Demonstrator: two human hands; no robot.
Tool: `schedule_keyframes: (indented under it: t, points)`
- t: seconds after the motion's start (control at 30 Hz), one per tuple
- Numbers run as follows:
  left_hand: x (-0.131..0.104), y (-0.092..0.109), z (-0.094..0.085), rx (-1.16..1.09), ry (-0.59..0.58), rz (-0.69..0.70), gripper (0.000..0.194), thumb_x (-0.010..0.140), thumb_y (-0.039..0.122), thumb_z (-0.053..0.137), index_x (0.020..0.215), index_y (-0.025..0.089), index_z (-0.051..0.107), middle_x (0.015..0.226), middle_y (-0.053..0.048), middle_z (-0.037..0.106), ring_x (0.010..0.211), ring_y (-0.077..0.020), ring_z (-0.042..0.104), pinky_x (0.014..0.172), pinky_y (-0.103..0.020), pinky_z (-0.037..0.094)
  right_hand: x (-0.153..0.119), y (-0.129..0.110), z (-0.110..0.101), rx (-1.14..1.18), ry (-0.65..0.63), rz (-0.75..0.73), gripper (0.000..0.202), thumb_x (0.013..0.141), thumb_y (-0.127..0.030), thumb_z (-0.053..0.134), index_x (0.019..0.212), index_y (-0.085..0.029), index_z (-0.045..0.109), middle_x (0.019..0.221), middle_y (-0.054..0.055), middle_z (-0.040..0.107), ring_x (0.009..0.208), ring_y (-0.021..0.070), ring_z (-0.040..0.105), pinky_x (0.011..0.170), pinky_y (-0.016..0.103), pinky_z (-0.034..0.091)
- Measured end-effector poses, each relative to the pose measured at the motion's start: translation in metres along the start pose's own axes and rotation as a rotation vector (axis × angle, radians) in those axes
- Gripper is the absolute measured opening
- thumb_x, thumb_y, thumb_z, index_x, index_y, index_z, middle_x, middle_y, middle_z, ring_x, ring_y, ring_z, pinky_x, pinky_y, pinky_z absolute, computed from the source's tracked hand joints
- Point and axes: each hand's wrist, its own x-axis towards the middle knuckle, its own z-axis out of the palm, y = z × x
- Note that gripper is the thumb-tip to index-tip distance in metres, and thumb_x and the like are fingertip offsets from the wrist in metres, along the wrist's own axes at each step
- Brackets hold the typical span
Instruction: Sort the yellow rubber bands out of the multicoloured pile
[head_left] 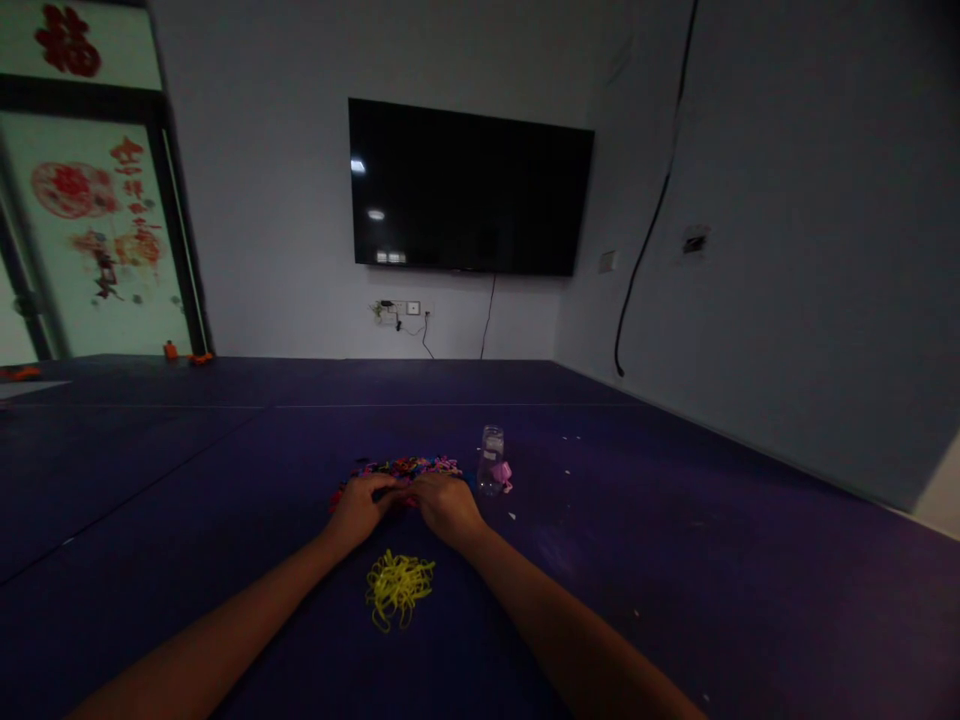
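A loose heap of many-coloured rubber bands (pixel 405 466), with pink, red, blue and black among them, lies on the dark purple surface. My left hand (pixel 363 506) rests at the near left side of this heap, its thumb and forefinger stretched inward with a gap between them. Against the heap's near right side, my right hand (pixel 445 502) has its fingers bent and pressed together; whatever they hold is hidden. The fingertips of both hands almost meet. Between my forearms sits a separate small pile of yellow rubber bands (pixel 400 586).
A clear plastic bottle (pixel 490 462) stands upright right of my right hand, with a small pink object (pixel 502 474) beside it. White scraps (pixel 512 516) dot the purple surface (pixel 675 560). Farther off are a wall-mounted television (pixel 471 190) and a hanging black cable (pixel 646 245).
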Motion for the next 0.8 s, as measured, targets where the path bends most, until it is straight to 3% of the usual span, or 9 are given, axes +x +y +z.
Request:
schedule_keyframes:
  t: [0.17,0.23,0.37,0.5,0.67,0.73,0.8]
  points:
    - [0.006,-0.004,-0.006,-0.224,-0.139,-0.125,0.023,0.076,0.036,0.060,0.066,0.016,0.066,0.064,-0.003,0.069,0.062,-0.0160,0.063,0.063,-0.027,0.050,-0.001,0.000,0.000,0.032,0.156,0.145,0.022,0.089,-0.025,0.044,0.098,-0.021,0.064,0.098,0.005,0.067,0.088,0.0147,0.060,0.078,0.022,0.043]
    - [0.009,0.001,-0.015,-0.327,-0.278,-0.154,0.023,0.074,0.036,0.063,0.066,0.015,0.065,0.061,-0.002,0.068,0.059,-0.0142,0.062,0.062,-0.025,0.049,-0.001,0.001,-0.001,0.037,0.216,0.240,0.023,0.089,-0.025,0.043,0.098,-0.021,0.064,0.096,0.005,0.067,0.087,0.0149,0.061,0.077,0.022,0.043]
    - [0.011,0.020,-0.036,-0.366,-0.690,-0.214,0.022,0.066,0.036,0.072,0.067,0.014,0.067,0.058,-0.001,0.068,0.055,-0.0124,0.062,0.058,-0.022,0.047,0.000,0.006,-0.003,0.062,0.276,0.396,0.022,0.088,-0.023,0.043,0.095,-0.020,0.064,0.090,0.005,0.067,0.086,0.0156,0.061,0.077,0.022,0.042]
    - [0.009,0.042,-0.046,-0.341,-0.916,-0.252,0.022,0.068,0.037,0.072,0.074,0.016,0.069,0.063,-0.001,0.070,0.056,-0.0127,0.063,0.056,-0.022,0.047,0.000,0.011,0.000,0.091,0.310,0.463,0.023,0.086,-0.019,0.043,0.095,-0.018,0.064,0.091,0.005,0.067,0.086,0.0172,0.060,0.078,0.025,0.043]
    - [0.010,0.051,-0.047,-0.304,-0.936,-0.253,0.021,0.073,0.037,0.066,0.074,0.016,0.067,0.058,0.001,0.067,0.040,-0.0075,0.053,0.045,-0.019,0.041,0.000,0.021,0.009,0.115,0.353,0.473,0.038,0.078,-0.005,0.037,0.106,-0.011,0.062,0.103,0.011,0.064,0.098,0.0185,0.057,0.089,0.028,0.042]
    - [0.012,0.048,-0.043,-0.243,-0.828,-0.246,0.022,0.075,0.037,0.062,0.076,0.015,0.066,0.052,0.003,0.063,0.034,-0.0060,0.047,0.039,-0.018,0.035,0.001,0.025,0.013,0.095,0.343,0.492,0.044,0.074,0.000,0.035,0.108,-0.007,0.061,0.106,0.014,0.063,0.102,0.0191,0.056,0.092,0.030,0.041]
    - [0.014,0.043,-0.037,-0.141,-0.596,-0.223,0.025,0.079,0.038,0.057,0.078,0.015,0.065,0.047,0.005,0.058,0.032,-0.0057,0.041,0.037,-0.018,0.030,0.001,0.028,0.015,0.065,0.313,0.515,0.047,0.071,0.002,0.034,0.108,-0.006,0.062,0.108,0.015,0.062,0.104,0.0199,0.055,0.094,0.031,0.039]
